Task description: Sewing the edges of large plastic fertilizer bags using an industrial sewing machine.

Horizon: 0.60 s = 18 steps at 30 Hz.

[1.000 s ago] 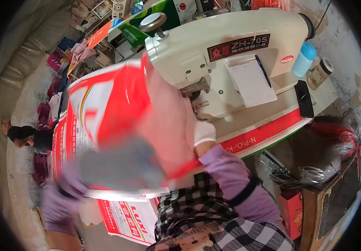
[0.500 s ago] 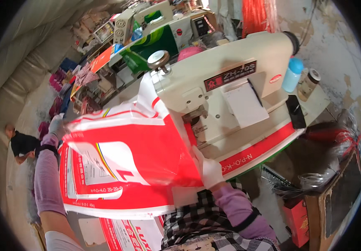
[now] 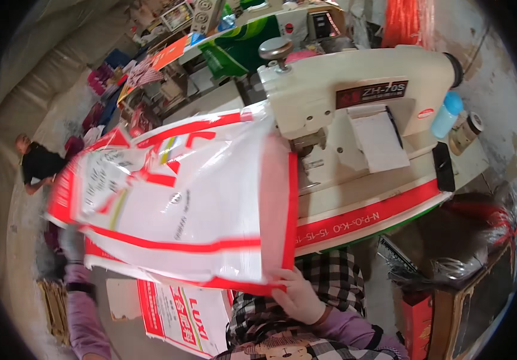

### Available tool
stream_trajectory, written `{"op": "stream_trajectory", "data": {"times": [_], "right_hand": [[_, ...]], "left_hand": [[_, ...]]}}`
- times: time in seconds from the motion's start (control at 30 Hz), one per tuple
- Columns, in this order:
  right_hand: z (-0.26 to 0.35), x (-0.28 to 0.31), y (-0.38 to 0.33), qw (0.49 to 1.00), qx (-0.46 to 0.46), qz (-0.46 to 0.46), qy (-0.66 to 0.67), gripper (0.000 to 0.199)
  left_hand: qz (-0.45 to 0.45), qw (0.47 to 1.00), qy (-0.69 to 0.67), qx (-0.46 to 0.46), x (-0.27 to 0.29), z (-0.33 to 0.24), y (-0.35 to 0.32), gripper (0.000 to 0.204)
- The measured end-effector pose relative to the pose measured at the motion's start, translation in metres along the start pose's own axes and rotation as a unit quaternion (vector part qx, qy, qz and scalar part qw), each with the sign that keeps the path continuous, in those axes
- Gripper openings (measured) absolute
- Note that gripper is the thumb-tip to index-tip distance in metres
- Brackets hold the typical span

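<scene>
A large white and red woven plastic sack (image 3: 210, 204) spreads out in front of me, its right edge beside the needle area of a cream sewing machine (image 3: 390, 72). My right hand (image 3: 299, 297), in a white glove, pinches the sack's near right corner between thumb and fingers. At the sack's left end is my left hand (image 3: 74, 245), in a greyish glove; it is blurred and the sack's edge covers its fingers, so I cannot tell its grip. Another red and white sack (image 3: 180, 318) lies lower down, near my checked apron (image 3: 294, 324).
A notepad (image 3: 378, 138) rests against the machine. On its table stand a light-blue bottle (image 3: 447, 114), a thread spool (image 3: 467, 132) and a black phone (image 3: 443, 167). A cardboard box (image 3: 444, 324) is at lower right. Far left, a person in black (image 3: 39, 162) is visible.
The sack has flipped from its red side to a mostly white side. Both my hands have come lower, the right one away from the needle area. The view has shifted left.
</scene>
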State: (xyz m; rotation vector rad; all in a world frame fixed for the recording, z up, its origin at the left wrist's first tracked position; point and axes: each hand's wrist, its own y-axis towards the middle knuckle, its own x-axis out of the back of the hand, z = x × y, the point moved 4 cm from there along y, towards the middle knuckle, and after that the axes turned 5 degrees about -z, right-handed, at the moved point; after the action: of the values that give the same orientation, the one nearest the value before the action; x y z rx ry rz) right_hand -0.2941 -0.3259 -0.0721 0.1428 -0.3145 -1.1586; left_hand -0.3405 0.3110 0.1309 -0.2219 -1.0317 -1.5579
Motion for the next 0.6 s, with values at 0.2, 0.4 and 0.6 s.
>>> {"op": "stream_trajectory", "data": {"times": [0.2, 0.4, 0.6], "right_hand": [[-0.061, 0.007, -0.013, 0.992, -0.069, 0.095, -0.036, 0.021], [-0.033, -0.02, -0.007, 0.975, 0.142, 0.128, -0.112, 0.021], [0.013, 0.011, 0.004, 0.998, 0.041, 0.044, 0.027, 0.013]], "left_hand": [[0.238, 0.832, -0.494, -0.088, 0.144, -0.335, -0.054, 0.053], [-0.073, 0.639, -0.652, -0.401, 0.227, -0.56, -0.008, 0.056], [0.208, 0.639, -0.701, -0.24, 0.087, -0.565, 0.07, 0.048]]}}
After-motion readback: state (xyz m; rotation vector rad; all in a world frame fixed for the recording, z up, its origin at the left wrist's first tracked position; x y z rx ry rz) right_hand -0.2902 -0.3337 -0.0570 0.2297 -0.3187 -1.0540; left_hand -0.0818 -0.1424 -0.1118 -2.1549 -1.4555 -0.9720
